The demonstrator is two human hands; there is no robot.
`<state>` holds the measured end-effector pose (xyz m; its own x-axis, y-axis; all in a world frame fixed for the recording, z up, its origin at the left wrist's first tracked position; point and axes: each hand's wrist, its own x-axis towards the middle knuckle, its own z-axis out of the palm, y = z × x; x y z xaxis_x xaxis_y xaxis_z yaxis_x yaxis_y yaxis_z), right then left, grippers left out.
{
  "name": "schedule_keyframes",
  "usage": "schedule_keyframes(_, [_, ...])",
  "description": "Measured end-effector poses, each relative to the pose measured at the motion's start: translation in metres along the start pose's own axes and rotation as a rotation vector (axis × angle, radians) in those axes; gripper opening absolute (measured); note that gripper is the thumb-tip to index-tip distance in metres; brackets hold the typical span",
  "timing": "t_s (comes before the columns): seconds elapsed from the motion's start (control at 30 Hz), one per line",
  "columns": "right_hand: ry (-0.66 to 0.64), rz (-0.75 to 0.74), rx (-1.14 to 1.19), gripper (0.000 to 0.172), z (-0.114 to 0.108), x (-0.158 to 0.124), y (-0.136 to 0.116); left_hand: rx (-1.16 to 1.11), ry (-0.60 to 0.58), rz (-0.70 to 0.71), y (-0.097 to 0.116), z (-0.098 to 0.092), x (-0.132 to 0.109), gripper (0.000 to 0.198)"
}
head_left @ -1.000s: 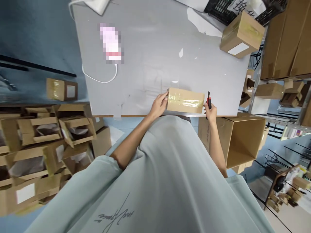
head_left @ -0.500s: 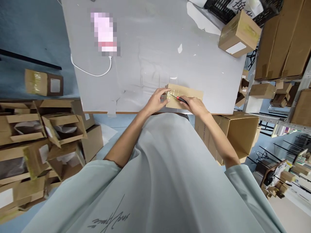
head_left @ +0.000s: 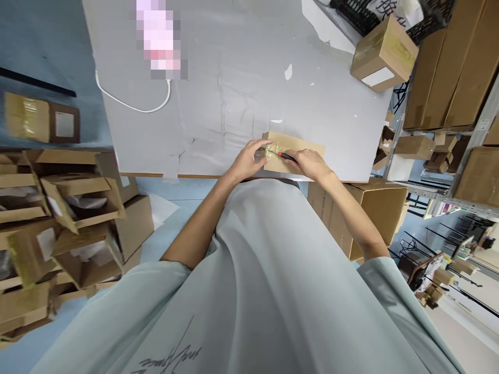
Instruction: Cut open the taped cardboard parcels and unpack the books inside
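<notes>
A small brown cardboard box [head_left: 307, 146] lies at the near edge of the table, with strips of clear tape shining on its left part. My left hand [head_left: 246, 161] grips the box's left end, thumb on the near side and fingers on the far side. In my right hand [head_left: 312, 164] is a utility knife [head_left: 287, 156] with a red and black handle. Its thin blade points left and meets the taped top near my left fingertips. How deep the tip reaches cannot be made out.
A white cable [head_left: 148, 110] runs to a blurred pink thing [head_left: 159, 36] on the grey table [head_left: 210, 62]. A taped carton [head_left: 384, 54] stands at the right back beside a black crate [head_left: 351, 15]. Opened cartons [head_left: 89, 202] are piled on the floor at left; a large open carton [head_left: 380, 208] stands at right.
The view has shifted slightly, so the table and the cartons at left appear farther left. Both hands keep their hold, and the knife lies a little flatter across the box top.
</notes>
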<state>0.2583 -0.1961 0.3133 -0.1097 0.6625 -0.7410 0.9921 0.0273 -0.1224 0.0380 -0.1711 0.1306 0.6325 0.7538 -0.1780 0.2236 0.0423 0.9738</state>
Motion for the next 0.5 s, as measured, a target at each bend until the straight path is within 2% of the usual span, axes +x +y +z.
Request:
schedule_keyframes(0.17, [-0.007, 0.011, -0.042, 0.045, -0.004, 0.001, -0.004, -0.001, -0.003, 0.000, -0.001, 0.000, 0.001, 0.063])
schedule_keyframes(0.33, [-0.050, 0.056, -0.105, 0.044, -0.010, 0.006, -0.021, 0.023, -0.003, 0.002, 0.000, -0.001, 0.000, 0.062])
schedule_keyframes(0.5, [-0.017, 0.061, -0.113, 0.041, -0.009, 0.015, -0.032, 0.007, -0.019, -0.001, 0.002, -0.005, -0.001, 0.067])
